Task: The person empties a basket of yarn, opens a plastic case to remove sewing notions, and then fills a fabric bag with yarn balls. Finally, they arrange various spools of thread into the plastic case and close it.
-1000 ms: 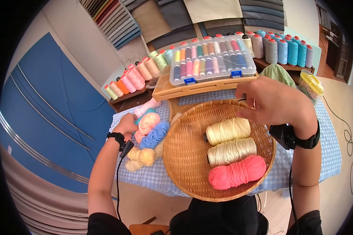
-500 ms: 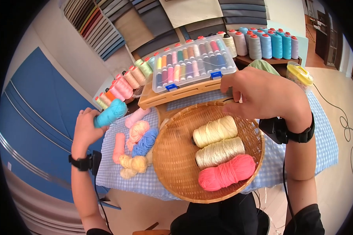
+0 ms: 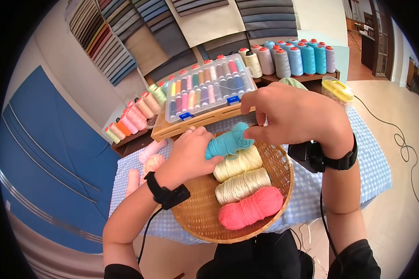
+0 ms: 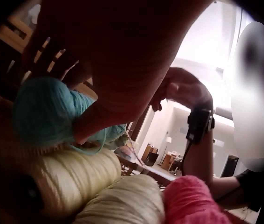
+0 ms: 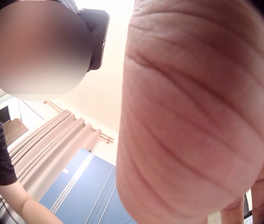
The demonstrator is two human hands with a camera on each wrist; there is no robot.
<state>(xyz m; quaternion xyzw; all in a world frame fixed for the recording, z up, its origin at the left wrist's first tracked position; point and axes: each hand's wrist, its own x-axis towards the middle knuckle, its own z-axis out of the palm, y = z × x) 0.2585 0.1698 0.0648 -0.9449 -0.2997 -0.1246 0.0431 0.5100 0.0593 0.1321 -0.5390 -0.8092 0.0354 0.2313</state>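
My left hand (image 3: 187,156) grips a teal yarn skein (image 3: 229,143) over the far side of a round woven basket (image 3: 191,216). In the left wrist view the thumb presses the teal skein's side, close above a pale yellow spool (image 4: 83,175). Inside the basket, a beige spool (image 3: 243,186) and a coral pink yarn skein (image 3: 251,208) lie in a row with the yellow one. My right hand (image 3: 295,114) hovers over the basket's far right rim, fingers loosely bent, holding nothing visible. Its thumb overlaps the teal skein's end in the head view.
Peach yarn (image 3: 153,162) and pink yarn (image 3: 152,149) lie on the checked cloth (image 3: 358,153) at left, partly behind my left arm. Beyond the basket, a clear thread case (image 3: 205,109) sits on a wooden stand (image 3: 160,133). Several thread cones (image 3: 307,60) line the back, near a yellow-lidded tub (image 3: 338,90).
My left hand lifted the teal skein from the yarn pile at left and carried it right, over the basket. My right hand keeps its pose over the rim. The head view has shifted.
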